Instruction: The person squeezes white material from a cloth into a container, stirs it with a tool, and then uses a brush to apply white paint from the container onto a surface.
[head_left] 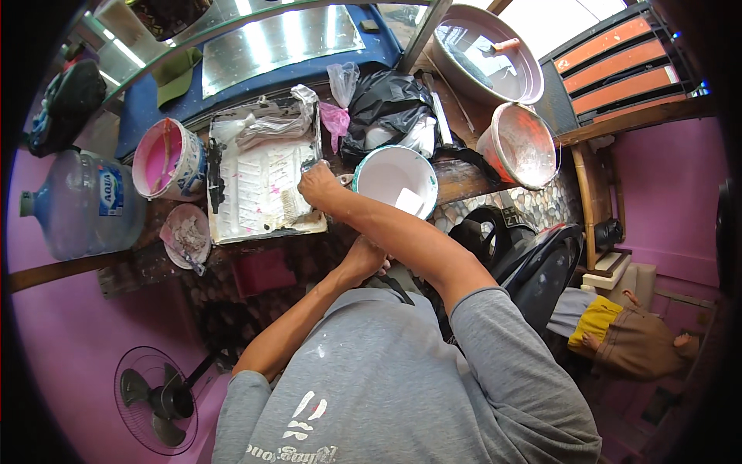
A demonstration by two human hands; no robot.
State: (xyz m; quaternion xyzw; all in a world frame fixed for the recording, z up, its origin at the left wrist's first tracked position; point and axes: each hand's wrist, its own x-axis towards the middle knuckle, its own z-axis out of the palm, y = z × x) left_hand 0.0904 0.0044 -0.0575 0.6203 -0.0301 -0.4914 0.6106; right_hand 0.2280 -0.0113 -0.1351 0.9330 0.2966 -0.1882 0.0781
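My right hand [318, 184] is closed over the right side of a paint-smeared white tray [259, 220]. It grips what looks like a paintbrush, whose pale bristles [294, 206] rest on the tray; the handle is mostly hidden. Lower down, close to my body, my left hand [363, 260] has curled fingers, partly covered by my right forearm. What it holds, if anything, cannot be made out. Just right of my right hand stands a white bucket [390, 174] with a pale patch inside. A crumpled grey-white cloth or plastic sheet [274, 127] lies across the tray's far end.
Left of the tray are a pink-paint bucket [171, 166], a small crusted bowl [187, 232] and a large water bottle [89, 205]. Black plastic bags [390, 108], an orange-white bucket [522, 147] and a wide basin [491, 58] stand rightward. A fan [166, 398] and another person [634, 336] are lower.
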